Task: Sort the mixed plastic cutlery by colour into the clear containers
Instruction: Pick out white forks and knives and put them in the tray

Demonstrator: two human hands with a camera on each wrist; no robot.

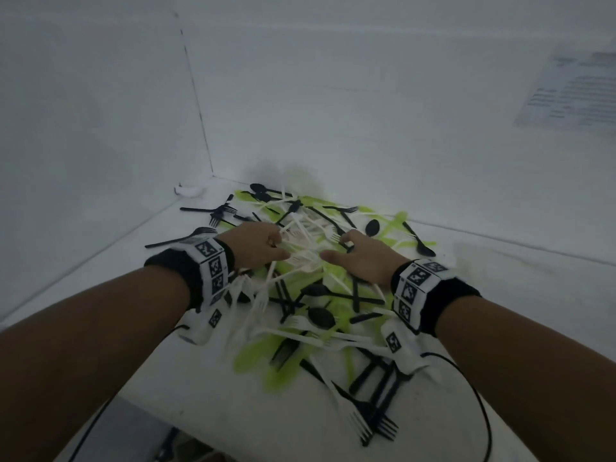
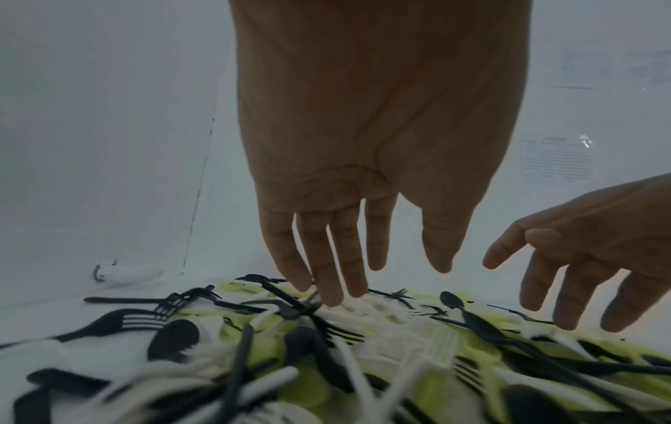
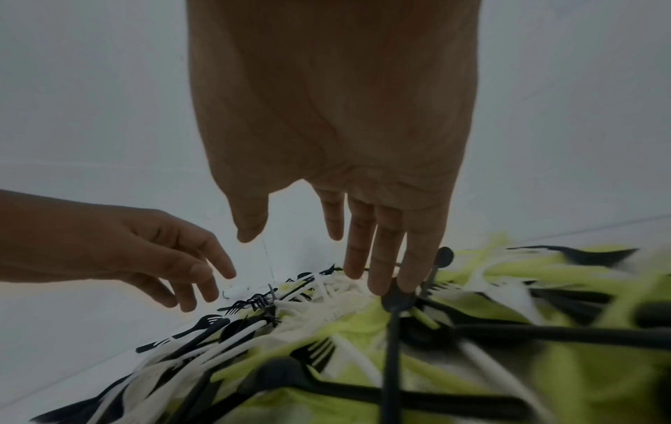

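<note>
- Mixed black, white and lime-green plastic cutlery (image 1: 310, 288) heaped on the white table (image 1: 213, 405), middle to far.
- Left hand (image 1: 256, 243) spread wide, fingertips (image 2: 332, 298) touching the pile.
- Right hand (image 1: 363, 253) spread wide, fingertips (image 3: 377, 287) on a black spoon (image 3: 397, 301).

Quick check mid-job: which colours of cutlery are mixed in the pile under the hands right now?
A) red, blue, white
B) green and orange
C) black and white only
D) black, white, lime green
D: the cutlery pile mixes black, white and lime-green pieces beneath the left hand and right hand.
</note>
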